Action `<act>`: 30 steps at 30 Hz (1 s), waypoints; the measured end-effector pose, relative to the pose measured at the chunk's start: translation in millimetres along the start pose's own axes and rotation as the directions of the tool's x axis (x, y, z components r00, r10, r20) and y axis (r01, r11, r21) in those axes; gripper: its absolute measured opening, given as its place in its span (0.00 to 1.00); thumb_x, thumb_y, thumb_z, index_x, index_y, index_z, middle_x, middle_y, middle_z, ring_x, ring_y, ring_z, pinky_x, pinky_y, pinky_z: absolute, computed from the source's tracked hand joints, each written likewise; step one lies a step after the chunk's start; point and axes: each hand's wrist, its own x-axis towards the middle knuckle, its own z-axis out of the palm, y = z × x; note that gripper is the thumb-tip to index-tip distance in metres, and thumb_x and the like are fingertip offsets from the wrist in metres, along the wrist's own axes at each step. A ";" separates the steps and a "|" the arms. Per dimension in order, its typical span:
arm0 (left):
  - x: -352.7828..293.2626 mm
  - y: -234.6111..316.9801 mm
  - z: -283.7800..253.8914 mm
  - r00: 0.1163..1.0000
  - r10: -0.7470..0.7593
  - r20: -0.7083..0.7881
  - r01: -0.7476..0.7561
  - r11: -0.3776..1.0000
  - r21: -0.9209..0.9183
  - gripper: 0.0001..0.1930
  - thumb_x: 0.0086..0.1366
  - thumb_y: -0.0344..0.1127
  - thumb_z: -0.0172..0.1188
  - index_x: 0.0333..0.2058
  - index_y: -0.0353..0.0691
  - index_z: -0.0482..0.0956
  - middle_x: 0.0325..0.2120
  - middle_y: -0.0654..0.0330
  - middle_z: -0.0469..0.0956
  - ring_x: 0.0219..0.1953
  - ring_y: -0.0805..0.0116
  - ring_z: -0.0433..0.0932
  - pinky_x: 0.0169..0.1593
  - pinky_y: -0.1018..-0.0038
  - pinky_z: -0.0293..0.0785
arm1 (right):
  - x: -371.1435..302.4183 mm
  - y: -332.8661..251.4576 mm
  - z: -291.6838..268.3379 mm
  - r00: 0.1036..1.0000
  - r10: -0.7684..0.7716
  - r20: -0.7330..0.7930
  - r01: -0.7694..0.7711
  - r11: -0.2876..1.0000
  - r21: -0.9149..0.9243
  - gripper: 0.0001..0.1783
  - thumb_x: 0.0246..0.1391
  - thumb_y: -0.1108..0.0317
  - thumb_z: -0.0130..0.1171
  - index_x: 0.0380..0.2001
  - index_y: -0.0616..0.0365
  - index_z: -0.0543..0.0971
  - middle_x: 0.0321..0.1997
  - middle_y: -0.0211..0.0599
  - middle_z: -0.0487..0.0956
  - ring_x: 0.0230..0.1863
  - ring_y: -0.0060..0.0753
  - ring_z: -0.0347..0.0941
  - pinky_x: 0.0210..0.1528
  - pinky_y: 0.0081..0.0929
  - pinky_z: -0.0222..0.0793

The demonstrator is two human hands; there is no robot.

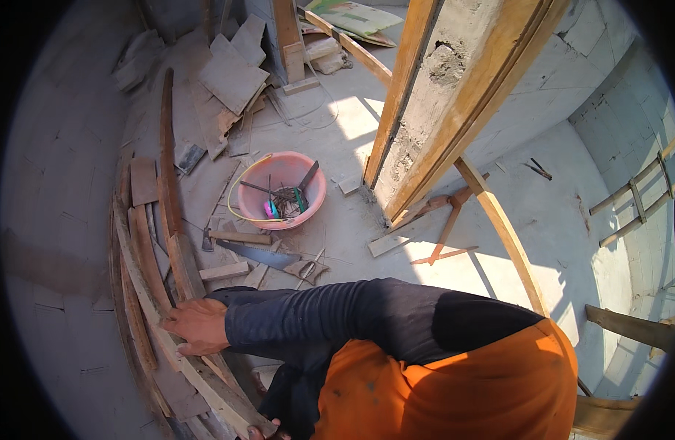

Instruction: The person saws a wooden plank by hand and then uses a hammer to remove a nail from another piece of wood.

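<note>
A long, narrow wooden plank point(213, 381) lies slantwise at the left, on top of other boards. My right hand point(196, 326), at the end of a dark sleeve reaching across from the right, is closed over its middle, fingers over the edge. At the lower edge, only some fingers of my left hand point(270, 433) show, curled at the plank's near end. Beyond my right arm lie a handsaw point(271, 258) with a wooden handle and a hammer point(238, 237).
A pink basin point(319, 194) with tools and nails stands on the concrete floor. Behind it rises a concrete column point(433, 95) framed with timber. Broken boards point(235, 73) are heaped at the far left. A wooden ladder point(635, 194) leans at the right, and a grey block wall point(59, 220) borders the left.
</note>
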 end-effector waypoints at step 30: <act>-88.8 32.6 -5.0 0.965 0.127 -0.228 -0.032 0.925 0.378 0.38 0.59 0.33 0.69 0.68 0.32 0.67 0.63 0.47 0.72 0.63 0.57 0.72 0.66 0.65 0.68 | 33.9 12.6 115.0 0.821 0.025 0.570 -0.483 -0.501 0.718 0.35 0.64 0.52 0.58 0.66 0.60 0.63 0.62 0.50 0.77 0.61 0.46 0.76 0.64 0.49 0.74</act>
